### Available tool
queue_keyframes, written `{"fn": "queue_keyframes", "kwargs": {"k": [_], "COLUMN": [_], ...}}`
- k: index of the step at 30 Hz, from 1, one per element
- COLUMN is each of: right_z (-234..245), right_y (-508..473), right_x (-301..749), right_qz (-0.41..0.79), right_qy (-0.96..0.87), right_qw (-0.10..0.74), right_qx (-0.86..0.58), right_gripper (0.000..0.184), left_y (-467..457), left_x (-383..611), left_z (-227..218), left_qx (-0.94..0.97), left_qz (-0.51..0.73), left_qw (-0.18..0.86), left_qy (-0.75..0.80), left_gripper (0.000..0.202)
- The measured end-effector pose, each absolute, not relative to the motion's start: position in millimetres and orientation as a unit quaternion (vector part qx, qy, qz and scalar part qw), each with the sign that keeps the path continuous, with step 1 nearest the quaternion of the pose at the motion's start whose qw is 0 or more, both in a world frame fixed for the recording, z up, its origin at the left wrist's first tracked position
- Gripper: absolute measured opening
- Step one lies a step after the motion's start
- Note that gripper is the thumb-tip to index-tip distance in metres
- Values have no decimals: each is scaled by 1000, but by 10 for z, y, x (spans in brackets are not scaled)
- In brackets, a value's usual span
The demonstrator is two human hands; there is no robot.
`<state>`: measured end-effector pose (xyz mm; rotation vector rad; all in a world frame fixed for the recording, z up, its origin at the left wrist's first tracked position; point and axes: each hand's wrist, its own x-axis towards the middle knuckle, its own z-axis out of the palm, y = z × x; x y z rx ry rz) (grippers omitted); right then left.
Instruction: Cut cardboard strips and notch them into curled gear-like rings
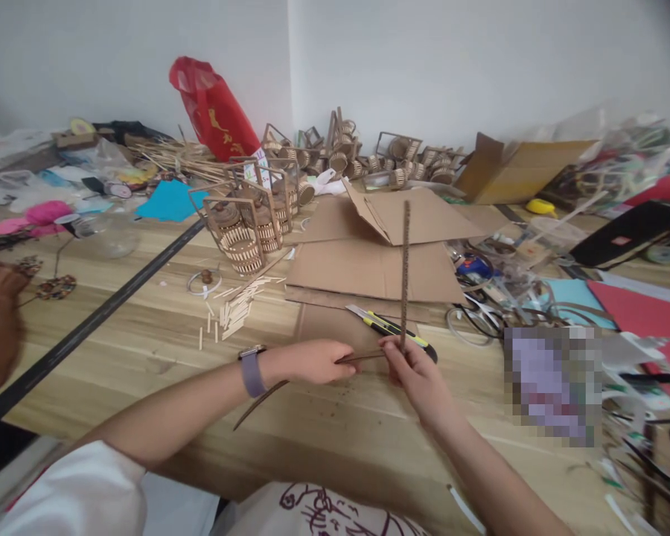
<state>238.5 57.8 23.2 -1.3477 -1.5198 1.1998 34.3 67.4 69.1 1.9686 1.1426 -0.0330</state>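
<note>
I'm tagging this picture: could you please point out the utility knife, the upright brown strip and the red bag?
Utility knife [385, 325], head view: handle.
Upright brown strip [406, 272], head view: middle.
Red bag [223, 108], head view: lettered side.

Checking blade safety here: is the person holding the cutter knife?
No, the cutter knife lies just beyond the right hand, which grips an upright brown strip.

Wearer's own clothing and wristwear, head view.
Left hand and right hand bare. Left wrist: watch, metallic-looking case, broad dull-purple band. Left sleeve white, loose, short, ending near elbow. Shirt front off-white; dark maroon line print, sketch-like strokes, some resembling letters; wording not legible.
</note>
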Motion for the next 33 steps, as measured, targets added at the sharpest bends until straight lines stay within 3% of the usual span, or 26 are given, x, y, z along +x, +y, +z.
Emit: {"fn": "queue_keyframes", "kwargs": {"k": [5, 11, 21, 29, 33], "right_z": [243, 294, 347, 217, 183], "right_y": [494, 451, 539, 502, 483], "right_x": [2312, 2262, 2454, 2506, 2471], "right_qz": [544, 623, 575, 608, 641], "right_qy": [-599, -516, -490, -467, -442], "right_qw": [312, 345, 371, 387, 421], "right_qx": [-497, -476, -540, -512, -465], "right_gripper": [51, 58, 66, 59, 52], "left_y": [581, 449, 21, 205, 241], "left_x": [385, 353, -218, -803, -800], "left_z": [682, 719, 669, 595, 543], "left_qx": [811, 833, 796, 668, 700], "left_qz": [17, -14, -25, -94, 47], "left_qw": [351, 305, 200, -11, -142], "left_qy": [468, 461, 571, 738, 698], "left_gripper": [20, 23, 24, 29, 55]}}
